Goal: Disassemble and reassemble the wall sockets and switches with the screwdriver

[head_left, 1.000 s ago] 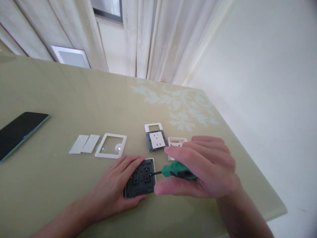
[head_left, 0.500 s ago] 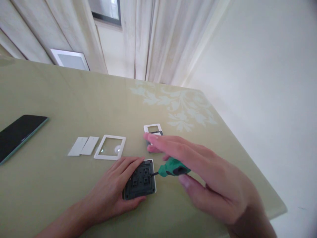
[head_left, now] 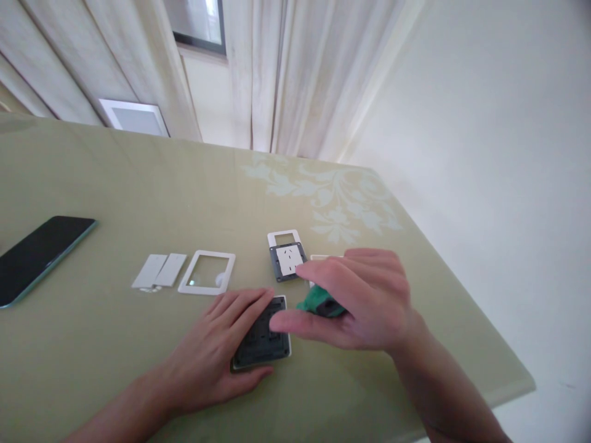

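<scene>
A dark-backed wall switch [head_left: 259, 352] with a white edge lies on the table. My left hand [head_left: 212, 344] grips it from the left, fingers along the far edge and thumb at the near one. In my right hand [head_left: 369, 301] is a screwdriver, its green and black handle [head_left: 317, 301] partly covered by my fingers. The right thumb reaches out over the switch's right half, and the screwdriver's tip is hidden behind it. Just past the right fingertips sits a white-faced power socket [head_left: 289, 261] with a grey surround.
A white frame [head_left: 284, 234] touches the socket's far side. Left of it lie a larger white frame [head_left: 203, 291], two white rocker plates [head_left: 150, 269] and a phone [head_left: 48, 252]. A white-edged piece [head_left: 325, 257] shows partly behind my right hand. A wall [head_left: 508, 184] borders the right.
My right hand has moved back from above the socket, uncovering it, and its thumb now stretches over the switch. The screwdriver shaft, visible before against the switch, is now hidden. My left hand stays put.
</scene>
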{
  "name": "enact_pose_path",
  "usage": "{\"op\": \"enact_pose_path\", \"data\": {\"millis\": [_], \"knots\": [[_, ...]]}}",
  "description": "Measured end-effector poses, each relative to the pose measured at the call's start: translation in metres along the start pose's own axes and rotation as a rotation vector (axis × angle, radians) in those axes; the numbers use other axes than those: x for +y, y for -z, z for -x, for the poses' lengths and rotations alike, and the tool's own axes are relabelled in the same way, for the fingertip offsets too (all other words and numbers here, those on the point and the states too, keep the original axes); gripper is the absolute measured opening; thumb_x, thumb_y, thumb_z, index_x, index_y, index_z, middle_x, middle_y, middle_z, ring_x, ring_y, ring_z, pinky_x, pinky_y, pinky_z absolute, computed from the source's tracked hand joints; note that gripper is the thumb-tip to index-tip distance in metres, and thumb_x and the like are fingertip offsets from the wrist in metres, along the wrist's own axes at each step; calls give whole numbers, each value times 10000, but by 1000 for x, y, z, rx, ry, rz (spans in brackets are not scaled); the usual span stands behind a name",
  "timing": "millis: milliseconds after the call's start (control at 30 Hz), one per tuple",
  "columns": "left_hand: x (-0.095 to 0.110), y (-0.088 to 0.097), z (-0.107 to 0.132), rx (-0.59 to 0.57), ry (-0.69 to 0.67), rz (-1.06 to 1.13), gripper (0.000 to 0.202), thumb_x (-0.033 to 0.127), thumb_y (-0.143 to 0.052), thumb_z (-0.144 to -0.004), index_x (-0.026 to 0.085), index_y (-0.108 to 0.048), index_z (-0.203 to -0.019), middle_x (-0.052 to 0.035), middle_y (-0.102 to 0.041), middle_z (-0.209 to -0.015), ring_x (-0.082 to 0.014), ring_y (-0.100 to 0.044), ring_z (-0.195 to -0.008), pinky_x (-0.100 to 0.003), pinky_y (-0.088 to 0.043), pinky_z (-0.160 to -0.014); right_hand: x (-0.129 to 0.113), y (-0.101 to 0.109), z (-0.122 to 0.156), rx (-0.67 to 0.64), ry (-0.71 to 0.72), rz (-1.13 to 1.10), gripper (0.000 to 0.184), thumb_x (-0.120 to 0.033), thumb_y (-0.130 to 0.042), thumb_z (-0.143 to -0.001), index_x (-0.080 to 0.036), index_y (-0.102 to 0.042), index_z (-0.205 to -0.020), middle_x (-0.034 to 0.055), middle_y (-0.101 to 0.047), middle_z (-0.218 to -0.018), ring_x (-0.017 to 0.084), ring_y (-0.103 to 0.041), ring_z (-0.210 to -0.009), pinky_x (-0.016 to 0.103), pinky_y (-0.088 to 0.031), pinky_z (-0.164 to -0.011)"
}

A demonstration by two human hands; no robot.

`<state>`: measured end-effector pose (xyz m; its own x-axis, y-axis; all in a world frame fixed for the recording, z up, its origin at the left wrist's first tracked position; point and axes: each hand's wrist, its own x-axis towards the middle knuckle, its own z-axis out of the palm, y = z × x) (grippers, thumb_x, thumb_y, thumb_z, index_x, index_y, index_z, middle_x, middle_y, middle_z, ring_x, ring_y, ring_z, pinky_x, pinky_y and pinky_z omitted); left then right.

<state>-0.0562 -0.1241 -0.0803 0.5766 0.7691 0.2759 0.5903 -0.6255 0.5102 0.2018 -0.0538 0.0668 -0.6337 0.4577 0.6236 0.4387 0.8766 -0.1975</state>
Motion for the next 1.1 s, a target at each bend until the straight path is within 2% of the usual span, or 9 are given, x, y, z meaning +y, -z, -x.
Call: {"op": "enact_pose_path", "data": {"millis": [67,167,367,467,600,667,767,900,1100], "knots": [[4,2,-1,-6,-71,-63,1025,502,-819,-946,257,-256,-1767,-149,-566,-1657,-388,-528,-1496,-538,-409,-1259,-2,-5,1,80,21,7,461,-598,-877,-908,-186,-688,-823,-77,-597,-542,80,-512,-457,285,-371,-493],[8,0,-3,-2,-116,-144,867,490,-775,-1009,260,-356,-1732,-127,-597,-1645,-361,-528,-1496,-523,-362,-1277,-4,2,0,98,-13,-49,418,-532,-865,-941,-196,-669,-787,-63,-636,-565,76,-519,-475,272,-383,-503],[8,-2,1,21,68,-28,714,402,-749,-1032,357,-455,-1681,-91,-581,-1659,-379,-510,-1480,-588,-373,-1251,3,25,2,347,-239,-158,284,-386,-850,-976,-221,-711,-793,-38,-666,-608,86,-507,-465,248,-359,-436],[13,5,4,93,243,305,658,454,-727,-1038,430,-503,-1656,-54,-522,-1721,-402,-444,-1564,-632,-299,-1318,8,25,3,514,-313,-186,301,-424,-812,-1003,-236,-732,-782,-29,-613,-581,106,-482,-458,273,-319,-412],[24,17,-2,232,668,1231,658,681,-513,-1076,363,-557,-1650,-79,-569,-1702,-437,-564,-1511,-592,-473,-1225,12,22,-2,708,-410,-297,348,-515,-750,-1038,-248,-765,-815,-24,-595,-589,101,-475,-419,265,-316,-358],[26,20,-8,265,853,1638,758,712,-499,-1058,261,-550,-1664,-148,-684,-1578,-449,-687,-1376,-586,-558,-1134,14,20,-6,632,-467,-400,293,-484,-768,-1031,-239,-801,-875,-25,-644,-621,91,-533,-413,229,-349,-337],[23,21,-18,344,991,1925,768,622,-575,-1051,134,-563,-1643,-209,-780,-1413,-419,-791,-1207,-563,-609,-1080,22,13,-9,437,-523,-588,221,-434,-847,-970,-216,-825,-938,-1,-748,-731,114,-677,-522,207,-504,-432],[20,21,-24,472,1088,1921,643,453,-570,-1095,61,-588,-1605,-246,-813,-1321,-400,-836,-1109,-568,-653,-1028,41,-11,-9,269,-671,-899,345,-546,-828,-960,-205,-788,-920,0,-739,-688,142,-693,-520,237,-552,-466],[25,25,-24,507,1139,1879,609,432,-505,-1124,29,-623,-1565,-269,-794,-1349,-437,-807,-1195,-628,-630,-1074,66,-37,-7,131,-829,-925,417,-582,-854,-912,-178,-767,-858,5,-707,-659,111,-633,-504,215,-517,-474]]}}
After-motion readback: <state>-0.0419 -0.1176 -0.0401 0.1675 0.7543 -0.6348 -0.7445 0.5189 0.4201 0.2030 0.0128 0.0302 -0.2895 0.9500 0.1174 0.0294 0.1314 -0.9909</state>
